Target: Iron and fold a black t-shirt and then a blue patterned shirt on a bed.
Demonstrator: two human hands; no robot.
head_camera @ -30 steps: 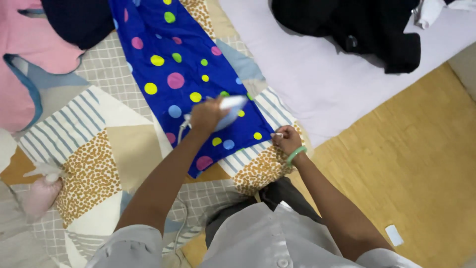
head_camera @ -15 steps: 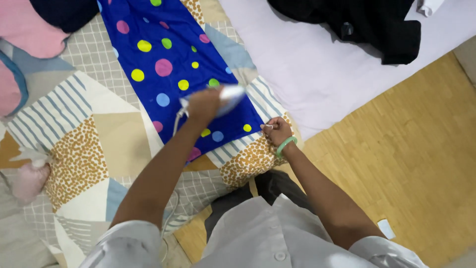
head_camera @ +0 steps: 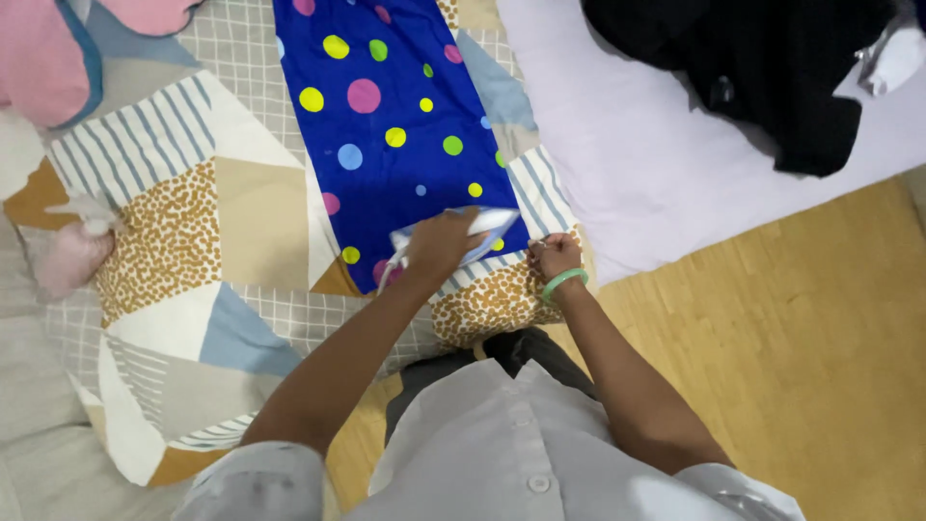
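Where a patchwork quilt (head_camera: 193,241) covers the wooden floor (head_camera: 820,318), a blue dotted cloth (head_camera: 395,125) lies flat on it, beside a pale lilac sheet (head_camera: 637,164) bearing black clothes (head_camera: 772,68). Pink fabric (head_camera: 39,58) sits far left. Left hand (head_camera: 439,246) fingers grip a white iron (head_camera: 482,232) on the cloth's near end; right hand (head_camera: 555,259) fingers pinch the cloth's corner.

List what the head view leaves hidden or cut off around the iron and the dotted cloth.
- Iron: handle and rear covered by the left hand.
- Blue dotted cloth: far end cut off by the top edge.
- Right hand: pinches the cloth's corner; fingertips too small to make out.
- Black garment: cut off at the top.
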